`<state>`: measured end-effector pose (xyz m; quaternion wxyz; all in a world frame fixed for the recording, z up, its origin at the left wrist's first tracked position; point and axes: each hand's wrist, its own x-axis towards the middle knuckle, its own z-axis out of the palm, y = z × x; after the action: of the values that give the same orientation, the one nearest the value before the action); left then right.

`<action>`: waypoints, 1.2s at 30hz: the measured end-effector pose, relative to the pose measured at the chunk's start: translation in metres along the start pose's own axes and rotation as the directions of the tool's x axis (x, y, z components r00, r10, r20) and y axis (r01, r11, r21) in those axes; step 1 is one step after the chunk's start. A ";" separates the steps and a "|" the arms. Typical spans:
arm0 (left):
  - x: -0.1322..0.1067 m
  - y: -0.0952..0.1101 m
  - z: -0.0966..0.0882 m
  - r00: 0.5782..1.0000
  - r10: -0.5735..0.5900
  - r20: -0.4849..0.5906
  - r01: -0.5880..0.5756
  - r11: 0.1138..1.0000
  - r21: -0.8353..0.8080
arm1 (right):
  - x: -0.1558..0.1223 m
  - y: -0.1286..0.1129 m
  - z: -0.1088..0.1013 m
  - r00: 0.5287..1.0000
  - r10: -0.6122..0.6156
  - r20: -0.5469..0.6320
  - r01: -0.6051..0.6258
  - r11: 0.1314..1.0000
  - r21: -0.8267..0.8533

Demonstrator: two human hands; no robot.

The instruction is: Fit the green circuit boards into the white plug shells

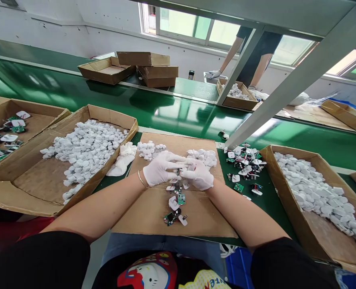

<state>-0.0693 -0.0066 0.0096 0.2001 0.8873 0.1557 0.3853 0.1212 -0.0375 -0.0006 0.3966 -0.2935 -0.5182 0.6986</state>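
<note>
My left hand [160, 168] and my right hand [199, 174], both in white gloves, meet over a flat cardboard sheet [154, 208]. Their fingers pinch together round a small part [179, 172] that is mostly hidden between them. Just below the hands lies a small cluster of green circuit boards with white caps [175, 204]. Two little heaps of white plastic shells [148, 149] [203, 155] sit on the sheet's far edge. A spare white glove [122, 160] lies left of the sheet.
A cardboard tray of white shells [84, 150] is at left, another [319, 192] at right. Loose circuit boards [244, 164] lie between sheet and right tray. A green conveyor belt [166, 108] runs behind. A slanted metal post [286, 88] rises at right. Another person [250, 56] works across it.
</note>
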 end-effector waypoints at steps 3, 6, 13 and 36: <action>-0.002 -0.003 -0.001 0.999 -0.050 0.008 0.050 0.999 -0.005 | -0.001 -0.004 0.002 1.000 0.007 0.010 -0.007 1.000 0.022; -0.001 -0.002 -0.001 0.998 -0.029 0.049 0.031 0.998 -0.053 | -0.002 -0.009 0.003 0.999 0.015 0.038 -0.015 1.000 0.010; 0.008 0.007 -0.004 0.998 0.041 0.048 -0.033 0.985 -0.169 | -0.002 -0.005 0.000 0.998 -0.004 0.057 -0.001 0.996 0.087; 0.001 0.014 -0.007 0.998 -0.058 -0.019 0.060 0.993 0.099 | 0.002 -0.003 -0.003 0.995 -0.011 0.096 0.004 0.997 0.076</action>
<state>-0.0717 -0.0164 0.0209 0.1658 0.8879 0.2024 0.3783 0.1233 -0.0341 0.0014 0.3846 -0.2425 -0.5110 0.7295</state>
